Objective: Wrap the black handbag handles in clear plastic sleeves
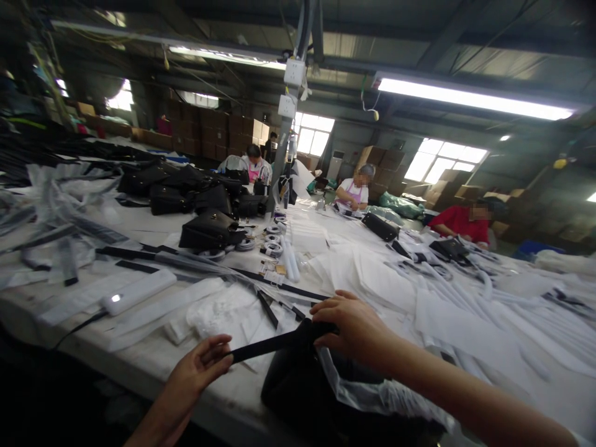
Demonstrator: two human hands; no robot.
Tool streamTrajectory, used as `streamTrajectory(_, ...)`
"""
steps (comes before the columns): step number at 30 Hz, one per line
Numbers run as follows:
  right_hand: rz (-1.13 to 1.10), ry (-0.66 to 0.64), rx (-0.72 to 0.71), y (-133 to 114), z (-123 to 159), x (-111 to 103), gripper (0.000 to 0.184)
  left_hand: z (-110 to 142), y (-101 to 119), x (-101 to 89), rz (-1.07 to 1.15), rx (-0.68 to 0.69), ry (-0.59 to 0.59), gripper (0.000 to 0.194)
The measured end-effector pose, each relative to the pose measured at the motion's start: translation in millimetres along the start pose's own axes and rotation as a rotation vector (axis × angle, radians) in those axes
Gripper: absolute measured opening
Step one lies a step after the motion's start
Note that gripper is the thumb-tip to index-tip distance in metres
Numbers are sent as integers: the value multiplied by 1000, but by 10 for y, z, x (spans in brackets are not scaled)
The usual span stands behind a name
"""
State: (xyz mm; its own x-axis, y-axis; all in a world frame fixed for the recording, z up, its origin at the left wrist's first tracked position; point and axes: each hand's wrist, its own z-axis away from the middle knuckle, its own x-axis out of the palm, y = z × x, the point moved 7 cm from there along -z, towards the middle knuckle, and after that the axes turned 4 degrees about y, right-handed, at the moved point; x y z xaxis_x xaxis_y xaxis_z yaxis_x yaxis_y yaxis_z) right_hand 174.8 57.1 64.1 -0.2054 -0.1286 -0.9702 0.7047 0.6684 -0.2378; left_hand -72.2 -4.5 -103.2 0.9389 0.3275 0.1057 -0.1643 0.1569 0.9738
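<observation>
A black strap (265, 346) runs taut from my left hand (198, 372) to the top of a black bag (298, 388) at the table's front edge. My left fingers are closed on the strap's free end. Over the top of the bag, my right hand (351, 323) is bent, with fingers and thumb closed around black material where the strap meets it; which part it grips is partly hidden. Clear plastic wrap (382, 397) lies bunched across the bag beneath my right forearm. The bag's lower part is dark and cut off by the frame.
Black handbags (209, 230) are heaped at the back left. White foam sheets (363, 273) spread to the right, and a white corded device (135, 292) lies at left. Coiled white cords (272, 248) sit mid-table by a post (282, 143). Several people work across the table.
</observation>
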Motion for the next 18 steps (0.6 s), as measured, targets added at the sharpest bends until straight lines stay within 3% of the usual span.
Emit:
streamTrajectory(4,-15,-32,-11,-28,-51,30,29,6,-258,-386,-6,-32,126,66)
streamTrajectory(8,-234,-125,22,43,-9,-20,40,-102,-325,-414,-191,4,28,60)
streamTrajectory(11,-357,-186,79,204,107,-56,64,-203,-125,-319,-373,124,27,53)
streamTrajectory(14,-464,-188,92,291,213,-32,71,-156,325,51,-516,298,-14,42)
streamTrajectory(18,-717,-47,42,191,255,-15,55,158,1013,930,-580,568,-306,38)
